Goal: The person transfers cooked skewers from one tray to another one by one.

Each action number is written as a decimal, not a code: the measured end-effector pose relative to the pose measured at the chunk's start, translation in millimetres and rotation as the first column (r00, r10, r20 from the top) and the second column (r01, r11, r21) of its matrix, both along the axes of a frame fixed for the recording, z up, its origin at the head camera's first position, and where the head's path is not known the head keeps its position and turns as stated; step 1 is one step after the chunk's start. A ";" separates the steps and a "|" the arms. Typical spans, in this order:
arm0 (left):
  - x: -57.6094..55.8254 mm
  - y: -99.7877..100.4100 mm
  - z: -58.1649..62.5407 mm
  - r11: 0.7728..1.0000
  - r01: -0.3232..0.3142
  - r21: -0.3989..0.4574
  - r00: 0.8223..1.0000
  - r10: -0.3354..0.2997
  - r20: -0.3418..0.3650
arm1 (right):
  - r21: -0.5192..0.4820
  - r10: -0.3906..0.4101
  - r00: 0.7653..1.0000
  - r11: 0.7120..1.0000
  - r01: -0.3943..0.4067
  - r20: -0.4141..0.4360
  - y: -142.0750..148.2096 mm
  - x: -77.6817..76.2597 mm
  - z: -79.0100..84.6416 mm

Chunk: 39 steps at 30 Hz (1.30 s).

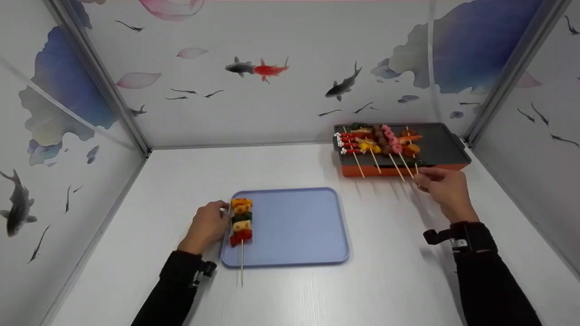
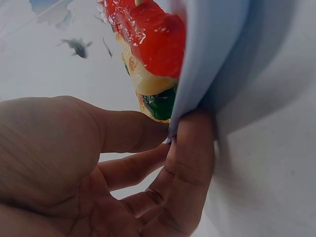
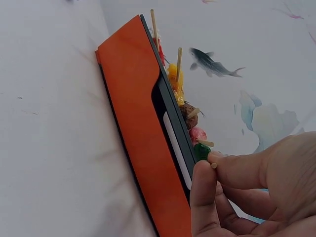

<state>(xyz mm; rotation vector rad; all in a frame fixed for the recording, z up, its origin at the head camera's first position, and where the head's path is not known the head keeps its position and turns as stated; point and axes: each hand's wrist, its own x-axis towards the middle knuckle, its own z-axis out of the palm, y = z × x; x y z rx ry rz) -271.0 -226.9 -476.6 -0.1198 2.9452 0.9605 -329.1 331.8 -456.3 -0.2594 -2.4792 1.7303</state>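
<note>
My left hand (image 1: 207, 230) pinches a pale-blue rectangular tray (image 1: 294, 226); my right hand (image 1: 446, 189), far right, pinches a thin wooden skewer (image 1: 416, 167), best kept level.

Pale blue tray (image 1: 294, 231) at centre, its skewer (image 1: 242, 218) banded yellow, green, cream, red; orange grill (image 1: 371, 170), black-topped, at upper right.
</note>
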 end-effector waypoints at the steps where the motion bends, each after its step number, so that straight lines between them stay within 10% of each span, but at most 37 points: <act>1: 0.0 -0.1 -0.3 1.000 -0.001 0.007 1.000 0.001 0.003 | -0.006 -0.005 1.000 1.000 0.005 0.006 -0.5 -0.5 -0.4; 39: 0.0 -1.5 -2.1 1.000 0.018 -0.017 0.999 -0.018 -0.029 | -0.048 -0.031 0.999 0.998 0.030 -0.018 -12.4 4.8 16.9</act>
